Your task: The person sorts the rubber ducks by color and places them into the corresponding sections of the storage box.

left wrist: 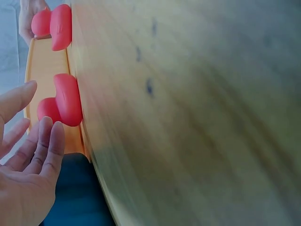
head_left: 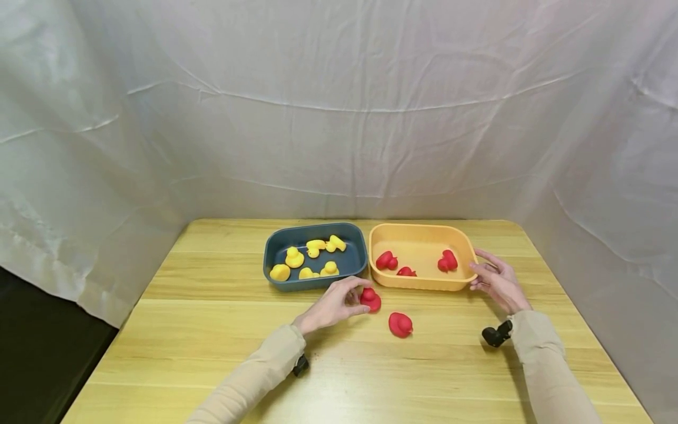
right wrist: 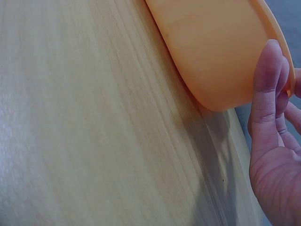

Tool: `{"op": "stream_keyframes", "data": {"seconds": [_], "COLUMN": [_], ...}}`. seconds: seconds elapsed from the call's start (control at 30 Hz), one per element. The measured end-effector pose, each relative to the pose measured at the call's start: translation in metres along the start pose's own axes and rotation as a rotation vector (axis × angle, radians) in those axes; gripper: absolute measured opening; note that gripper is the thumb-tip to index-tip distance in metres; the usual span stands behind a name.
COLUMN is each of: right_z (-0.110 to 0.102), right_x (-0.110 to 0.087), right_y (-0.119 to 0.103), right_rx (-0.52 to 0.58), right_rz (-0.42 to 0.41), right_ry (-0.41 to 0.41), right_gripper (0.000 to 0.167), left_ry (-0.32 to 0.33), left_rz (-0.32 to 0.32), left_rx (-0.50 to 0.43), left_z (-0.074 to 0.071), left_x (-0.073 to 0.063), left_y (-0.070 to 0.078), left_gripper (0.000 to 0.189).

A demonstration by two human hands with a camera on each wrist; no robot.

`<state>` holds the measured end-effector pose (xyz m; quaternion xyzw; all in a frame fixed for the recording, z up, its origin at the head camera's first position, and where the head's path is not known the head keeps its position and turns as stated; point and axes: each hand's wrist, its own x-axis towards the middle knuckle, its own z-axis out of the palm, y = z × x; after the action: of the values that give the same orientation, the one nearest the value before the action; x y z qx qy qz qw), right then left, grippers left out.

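Observation:
My left hand (head_left: 333, 305) is at a red rubber duck (head_left: 371, 299) on the table, in front of the gap between two bins. Thumb and fingers are spread around it; the left wrist view shows fingertips (left wrist: 57, 129) close under the duck and the thumb apart from it. Another red duck (head_left: 400, 324) stands nearer, to the right. My right hand (head_left: 499, 284) holds the right end of the orange bin (head_left: 424, 284), thumb at the rim and other fingers along the outside. Several red ducks (head_left: 447, 260) lie in that bin.
A dark blue bin (head_left: 312, 285) with several yellow ducks (head_left: 294, 257) stands left of the orange bin, almost touching it. Pale cloth (head_left: 339, 147) hangs behind and beside the wooden table (head_left: 201, 341). Black wrist devices (head_left: 497, 334) sit under both sleeves.

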<state>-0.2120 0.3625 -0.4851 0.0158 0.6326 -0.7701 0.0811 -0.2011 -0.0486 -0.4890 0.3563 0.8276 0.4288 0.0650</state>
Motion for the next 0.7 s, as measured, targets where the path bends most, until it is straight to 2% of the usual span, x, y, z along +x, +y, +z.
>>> {"op": "stream_keyframes", "data": {"seconds": [0.33, 0.7], "right_z": [-0.0009, 0.0001], "right_x": [0.0004, 0.0002], "right_y": [0.001, 0.0008], "right_rx": [0.001, -0.007], "right_rz": [0.0, -0.007], "right_ry": [0.006, 0.011], "right_gripper": [0.052, 0.055], "left_ry": [-0.06, -0.102], "left_rz": [-0.04, -0.057], "left_rx": [0.084, 0.084], "left_z": [0.0002, -0.0017], "left_x": [-0.0005, -0.0008], "left_y": [0.0029, 0.0012], "left_gripper": [0.049, 0.045]}}
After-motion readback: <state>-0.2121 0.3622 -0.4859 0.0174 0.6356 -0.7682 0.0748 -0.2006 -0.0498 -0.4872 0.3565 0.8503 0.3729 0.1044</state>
